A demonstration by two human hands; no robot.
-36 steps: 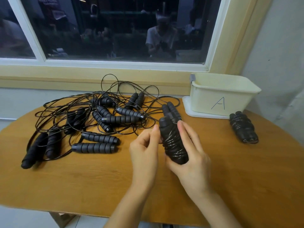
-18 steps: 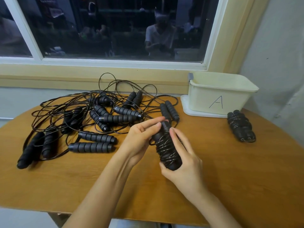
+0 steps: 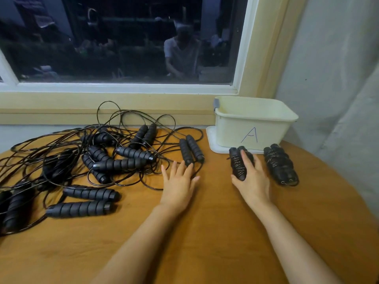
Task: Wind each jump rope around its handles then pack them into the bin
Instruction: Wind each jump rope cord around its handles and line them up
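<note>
Tabletop point(image 3: 213, 228) — right fingers point(image 3: 245, 159) around wound rope point(image 3: 236, 166)

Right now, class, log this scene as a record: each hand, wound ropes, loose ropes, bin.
Left hand: open, fingers spread, fingertips at a loose pair of black foam handles
Right hand: grips a wound black jump rope bundle in front of the bin
Second wound bundle: lies on the wooden table, to the right of the held one
Bin: cream plastic bin marked A, no rope seen inside
Loose ropes: tangled black heap on the left of the table
</note>
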